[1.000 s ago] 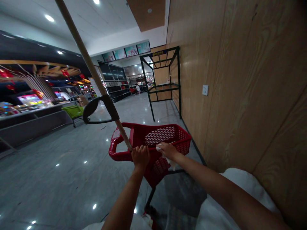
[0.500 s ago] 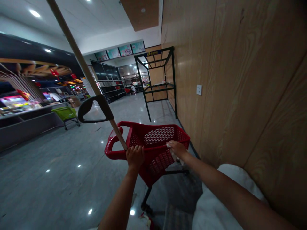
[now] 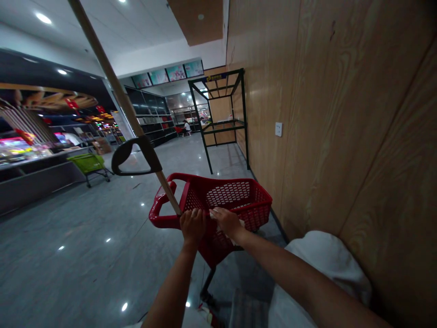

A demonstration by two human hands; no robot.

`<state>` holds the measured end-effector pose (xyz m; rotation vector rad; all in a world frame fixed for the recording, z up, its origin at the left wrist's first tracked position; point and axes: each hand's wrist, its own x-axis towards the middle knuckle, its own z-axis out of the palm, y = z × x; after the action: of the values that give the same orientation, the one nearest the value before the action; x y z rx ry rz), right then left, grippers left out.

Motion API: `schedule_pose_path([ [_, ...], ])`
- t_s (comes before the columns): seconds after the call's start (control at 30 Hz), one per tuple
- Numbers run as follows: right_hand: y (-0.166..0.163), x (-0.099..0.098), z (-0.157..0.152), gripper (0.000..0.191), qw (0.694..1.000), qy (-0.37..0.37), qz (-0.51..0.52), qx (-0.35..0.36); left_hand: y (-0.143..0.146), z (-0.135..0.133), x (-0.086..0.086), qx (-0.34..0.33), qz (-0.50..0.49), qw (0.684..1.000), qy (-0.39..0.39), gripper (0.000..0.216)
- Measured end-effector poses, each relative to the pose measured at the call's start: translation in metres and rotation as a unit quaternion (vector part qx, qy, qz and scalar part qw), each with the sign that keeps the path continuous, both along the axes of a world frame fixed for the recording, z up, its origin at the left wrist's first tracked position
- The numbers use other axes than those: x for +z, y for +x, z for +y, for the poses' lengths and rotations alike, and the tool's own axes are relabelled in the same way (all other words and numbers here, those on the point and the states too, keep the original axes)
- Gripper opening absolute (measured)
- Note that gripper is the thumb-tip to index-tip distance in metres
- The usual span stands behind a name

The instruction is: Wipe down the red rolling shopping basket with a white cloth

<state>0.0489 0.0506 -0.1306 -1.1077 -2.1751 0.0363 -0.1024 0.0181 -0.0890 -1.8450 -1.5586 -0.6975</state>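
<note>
A red plastic shopping cart (image 3: 258, 201) with perforated basket walls stands in front of me. My left hand (image 3: 193, 225) is closed over its near top rim, close to the foot of a tan pole (image 3: 111, 75). That pole leans up to the left and carries a dark loop-shaped handle (image 3: 149, 155). My right hand (image 3: 226, 222) presses a pale cloth (image 3: 242, 223) on the same rim, just right of my left hand. Part of the cloth hangs against the outer side of the basket; the rest is hidden under my fingers.
A wood-panelled wall (image 3: 317, 136) with a socket (image 3: 278, 129) runs along the right. Ahead stands a dark metal frame rack (image 3: 245, 123). A green cart (image 3: 89, 163) is by a counter on the left. A person (image 3: 187, 128) is far back near shelves.
My right hand has slid the cloth leftward along the near rim, from the basket's far end to beside my left hand. My left hand keeps its hold.
</note>
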Motion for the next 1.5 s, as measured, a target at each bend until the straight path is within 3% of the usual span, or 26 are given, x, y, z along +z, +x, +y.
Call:
schedule_pose_path([
  [0.13, 0.075, -0.018, 0.005, 0.041, 0.998, -0.008, -0.03, -0.046, 0.003, 0.004, -0.007, 0.011, 0.003, 1.0, 0.024, 0.026],
  [0.23, 0.1, -0.024, 0.006, 0.042, 0.998, -0.001, -0.024, -0.066, 0.014, 0.006, -0.011, 0.025, -0.017, 0.998, 0.053, 0.025],
  [0.33, 0.075, -0.018, 0.003, 0.038, 0.998, 0.012, -0.003, -0.059, 0.024, 0.004, -0.012, 0.043, -0.048, 0.995, 0.079, 0.024],
  [0.5, -0.009, 0.002, -0.002, 0.035, 0.999, 0.018, 0.03, -0.01, 0.026, 0.001, -0.009, 0.023, -0.046, 0.997, 0.062, 0.023],
  [0.57, -0.02, 0.005, -0.004, 0.037, 1.0, 0.014, 0.027, -0.005, 0.023, 0.0, -0.008, 0.011, -0.042, 0.997, 0.059, 0.024],
  [0.7, 0.017, -0.004, -0.005, 0.043, 1.0, 0.018, 0.001, 0.004, 0.018, 0.0, -0.01, -0.004, -0.022, 0.998, 0.066, 0.023],
  [0.83, 0.086, -0.019, -0.002, 0.038, 0.999, -0.002, -0.024, -0.046, 0.024, 0.001, -0.012, -0.002, -0.031, 0.996, 0.082, 0.022],
  [0.93, 0.117, -0.022, 0.001, 0.036, 0.995, -0.022, -0.051, -0.077, 0.031, 0.001, -0.014, -0.014, -0.049, 0.996, 0.077, 0.022],
  [1.03, 0.107, -0.01, 0.001, 0.031, 0.994, -0.037, -0.072, -0.067, 0.035, 0.001, -0.015, -0.012, -0.065, 0.995, 0.076, 0.023],
  [1.17, 0.046, 0.016, -0.006, 0.032, 0.999, -0.014, -0.035, 0.02, 0.034, -0.001, -0.014, -0.006, -0.07, 0.995, 0.069, 0.02],
  [1.27, 0.011, 0.027, -0.015, 0.031, 1.0, -0.01, 0.002, 0.003, 0.031, -0.004, -0.012, -0.015, -0.073, 0.996, 0.044, 0.017],
  [1.37, 0.016, 0.023, -0.02, 0.021, 0.998, -0.004, -0.024, -0.053, 0.031, -0.005, -0.01, -0.007, -0.068, 0.997, 0.034, 0.02],
  [1.5, 0.058, 0.008, -0.018, 0.02, 0.996, -0.003, -0.035, -0.085, 0.034, -0.004, -0.011, -0.002, -0.057, 0.997, 0.05, 0.021],
])
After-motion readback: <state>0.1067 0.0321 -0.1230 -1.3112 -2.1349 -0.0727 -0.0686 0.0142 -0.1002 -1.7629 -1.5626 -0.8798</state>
